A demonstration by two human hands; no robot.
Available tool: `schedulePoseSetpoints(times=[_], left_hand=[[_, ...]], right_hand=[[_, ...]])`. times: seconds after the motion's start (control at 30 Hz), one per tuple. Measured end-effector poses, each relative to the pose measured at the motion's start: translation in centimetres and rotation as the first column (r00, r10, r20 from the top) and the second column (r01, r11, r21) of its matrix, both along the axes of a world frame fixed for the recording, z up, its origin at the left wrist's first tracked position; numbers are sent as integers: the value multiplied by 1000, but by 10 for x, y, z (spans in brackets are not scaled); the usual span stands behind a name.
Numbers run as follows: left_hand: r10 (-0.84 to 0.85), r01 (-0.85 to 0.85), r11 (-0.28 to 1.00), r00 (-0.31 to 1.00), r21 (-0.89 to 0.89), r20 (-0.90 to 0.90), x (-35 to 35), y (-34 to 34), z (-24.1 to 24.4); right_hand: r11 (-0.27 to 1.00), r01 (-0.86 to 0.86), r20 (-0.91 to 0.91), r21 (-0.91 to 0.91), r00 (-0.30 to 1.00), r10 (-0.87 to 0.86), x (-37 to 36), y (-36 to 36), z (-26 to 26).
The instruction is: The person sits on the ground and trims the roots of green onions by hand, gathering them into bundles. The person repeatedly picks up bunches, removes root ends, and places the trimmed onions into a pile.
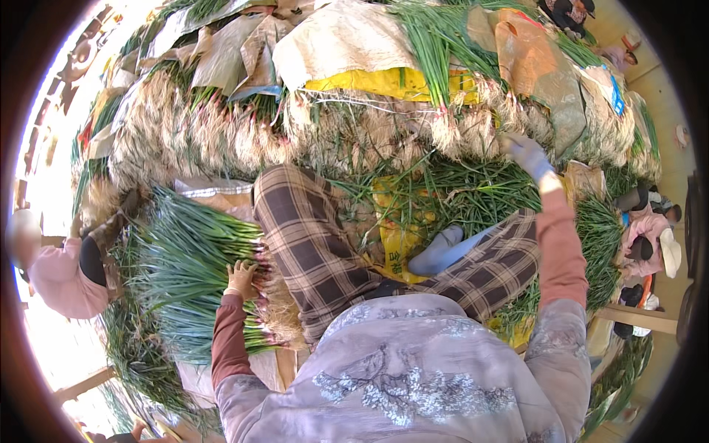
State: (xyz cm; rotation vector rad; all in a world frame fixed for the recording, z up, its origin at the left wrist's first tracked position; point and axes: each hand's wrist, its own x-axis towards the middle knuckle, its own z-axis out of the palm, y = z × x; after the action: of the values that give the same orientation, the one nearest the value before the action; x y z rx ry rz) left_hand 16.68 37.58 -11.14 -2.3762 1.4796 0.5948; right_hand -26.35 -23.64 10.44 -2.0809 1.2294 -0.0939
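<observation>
My left hand, in a thin glove, rests on a pile of trimmed green onions beside my left thigh. Its fingers lie spread over the pale stalks. The leaves point left, and the pale roots face my leg. My gloved right hand reaches forward on the right and is motion-blurred. It is close to the roots of a long bank of green onions; whether it grips anything is unclear. Left of it, a bunch of green onions lies on the bank, roots towards me.
Woven sacks cover much of the bank. Loose leaves and a yellow sack lie between my legs. A person in pink sits at left; other people, including one in pink, are at right. A wooden beam juts in at right.
</observation>
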Motion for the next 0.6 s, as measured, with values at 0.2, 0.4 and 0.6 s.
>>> schedulePoseSetpoints(times=[0.2, 0.4, 0.6], left_hand=[[183, -204, 845, 979, -495, -91, 53, -61, 86], [-38, -175, 559, 971, -811, -235, 34, -220, 249], [-455, 468, 660, 871, -588, 183, 10, -361, 227]], right_hand=[[826, -166, -53, -538, 985, 164, 142, 38, -53], [727, -621, -640, -291, 692, 335, 225, 106, -64], [429, -897, -563, -109, 411, 717, 228, 224, -73]])
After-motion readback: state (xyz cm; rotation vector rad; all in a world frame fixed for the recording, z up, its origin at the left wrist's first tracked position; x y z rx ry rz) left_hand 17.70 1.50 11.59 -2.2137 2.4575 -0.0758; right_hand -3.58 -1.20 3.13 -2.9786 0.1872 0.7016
